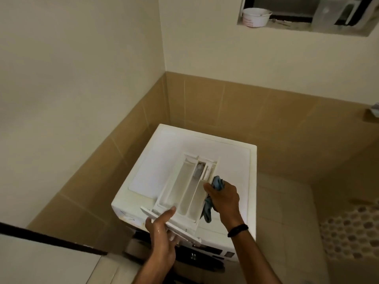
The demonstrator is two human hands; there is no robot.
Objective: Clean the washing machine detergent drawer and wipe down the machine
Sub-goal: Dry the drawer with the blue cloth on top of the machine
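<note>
A white washing machine (162, 160) stands in the tiled corner. The white detergent drawer (185, 193), taken out of the machine, is held over the machine's top with its compartments facing up. My left hand (162, 228), wet, grips the drawer's front panel from below, thumb lying along the panel's top. My right hand (222, 198) holds a blue cloth (217, 182) bunched against the drawer's right side wall; a tail of the cloth hangs down beside my wrist.
Tan tiled walls close in behind and left of the machine. A white counter edge (47, 261) lies at lower left. A wall niche at top right holds a white bucket (255, 16). Mosaic floor tiles (352, 232) show at right.
</note>
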